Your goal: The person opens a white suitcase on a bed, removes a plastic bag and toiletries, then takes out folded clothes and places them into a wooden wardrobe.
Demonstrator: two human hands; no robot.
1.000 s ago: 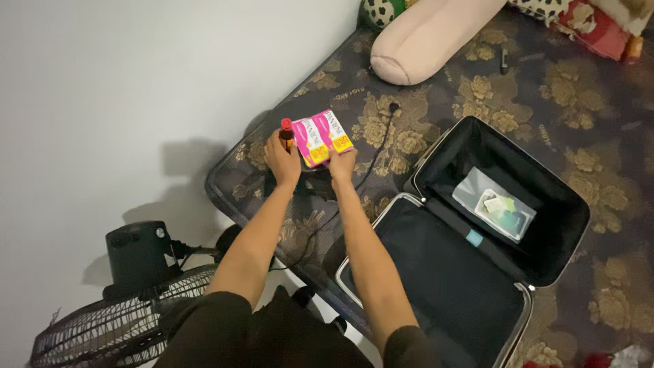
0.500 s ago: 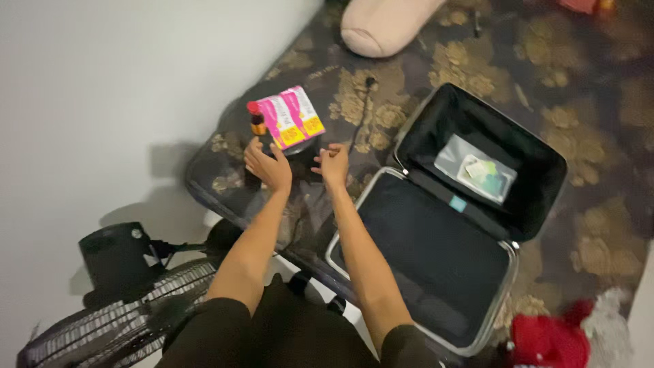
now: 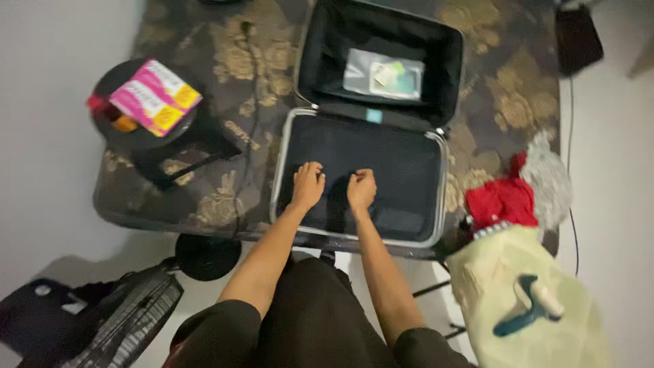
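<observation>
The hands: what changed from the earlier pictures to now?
Both hands let go of the pink boxes and moved right, away from them. The left hand and right hand now rest empty on the dark lining inside the open suitcase. The boxes remain on the round black thing beside the red-capped bottle; the suitcase stays open on the flowered mattress.

I had just one camera, worn on the head. It looked almost straight down from above, fairly near. The open suitcase sat in the middle on the flowered mattress, and both arms came up from the bottom edge. No second view shared the scene
</observation>
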